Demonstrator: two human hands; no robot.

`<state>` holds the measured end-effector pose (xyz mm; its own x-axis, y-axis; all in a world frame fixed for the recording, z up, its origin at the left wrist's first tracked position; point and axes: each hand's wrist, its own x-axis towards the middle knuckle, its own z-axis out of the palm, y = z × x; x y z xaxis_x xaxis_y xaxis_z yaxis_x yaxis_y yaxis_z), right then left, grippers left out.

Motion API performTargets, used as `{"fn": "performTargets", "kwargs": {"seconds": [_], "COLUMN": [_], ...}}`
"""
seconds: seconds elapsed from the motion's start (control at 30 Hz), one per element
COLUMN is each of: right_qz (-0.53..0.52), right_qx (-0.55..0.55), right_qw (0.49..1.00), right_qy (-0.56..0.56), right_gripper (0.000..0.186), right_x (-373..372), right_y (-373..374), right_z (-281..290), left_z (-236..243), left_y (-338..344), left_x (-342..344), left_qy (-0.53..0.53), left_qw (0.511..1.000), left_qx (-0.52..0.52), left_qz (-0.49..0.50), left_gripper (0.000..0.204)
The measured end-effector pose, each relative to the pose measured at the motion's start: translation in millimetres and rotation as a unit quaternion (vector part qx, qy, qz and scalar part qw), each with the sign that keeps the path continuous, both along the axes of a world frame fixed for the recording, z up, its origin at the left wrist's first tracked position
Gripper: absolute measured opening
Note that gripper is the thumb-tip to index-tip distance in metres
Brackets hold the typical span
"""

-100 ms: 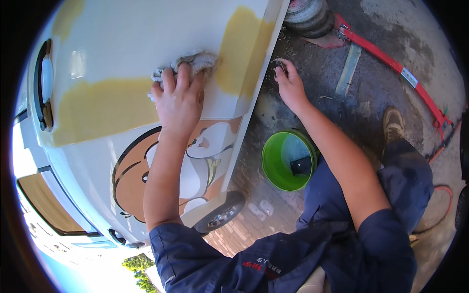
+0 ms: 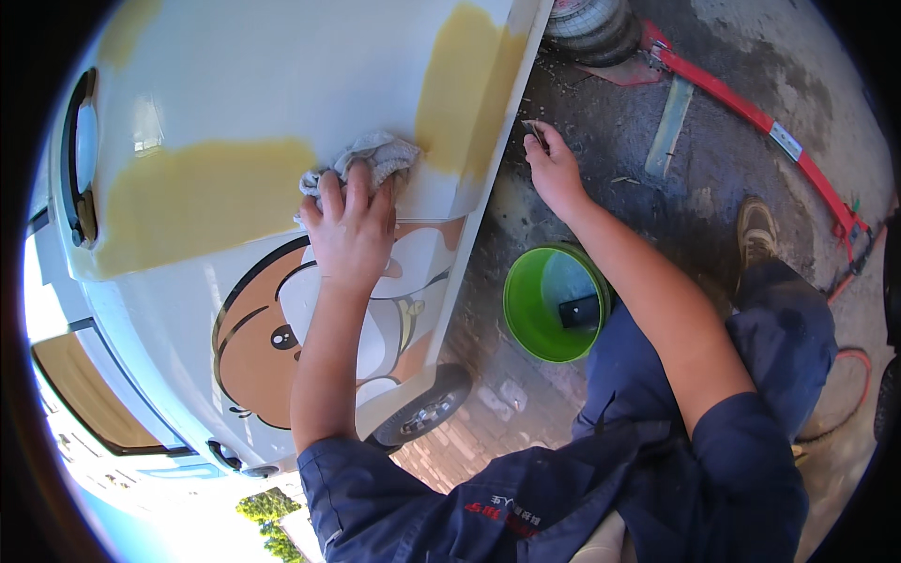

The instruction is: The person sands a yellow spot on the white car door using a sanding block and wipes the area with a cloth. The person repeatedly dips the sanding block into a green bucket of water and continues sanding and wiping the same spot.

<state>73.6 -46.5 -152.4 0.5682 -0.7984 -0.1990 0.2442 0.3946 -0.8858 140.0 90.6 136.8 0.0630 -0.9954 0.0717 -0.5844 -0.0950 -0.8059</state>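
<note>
My left hand (image 2: 354,230) presses a crumpled grey-white rag (image 2: 380,155) against the white side of the vehicle (image 2: 272,84). Its fingers are bent over the cloth, between two yellowish filler patches, one to the left (image 2: 188,202) and one to the right (image 2: 469,103). Just below lies a brown-and-white cartoon decal (image 2: 258,361), partly covered by my forearm. Away from the panel, over the floor, my right hand (image 2: 556,172) is closed with a small, thin, dark-edged flat piece (image 2: 534,131) pinched at the fingertips; its kind is too small to tell.
A green bucket (image 2: 508,310) with cloudy liquid and a dark block in it stands by my leg. Beyond it, a red metal bar (image 2: 723,94) crosses the stained floor near a stacked round object (image 2: 596,33). A wheel (image 2: 427,408) shows below the decal.
My left hand has slid the rag slightly down the panel toward me and a little right. My right hand, still holding the thin piece, has shifted only slightly.
</note>
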Motion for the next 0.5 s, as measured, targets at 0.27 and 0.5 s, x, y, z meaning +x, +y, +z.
{"fn": "performTargets", "kwargs": {"seconds": [0.27,0.5], "right_qz": [-0.038,-0.009], "right_qx": [-0.046,-0.032], "right_qw": [0.994,0.995], "right_qy": [0.094,0.097], "right_gripper": [0.043,0.042], "right_x": [1,0], "right_y": [47,78], "right_z": [-12,-4], "left_z": [-9,-20], "left_y": [68,89], "left_x": [-6,-4], "left_qy": [0.026,0.075], "left_qw": [0.999,0.996], "left_qx": [-0.012,-0.043], "left_qz": [0.032,-0.006], "left_gripper": [0.030,0.020]}}
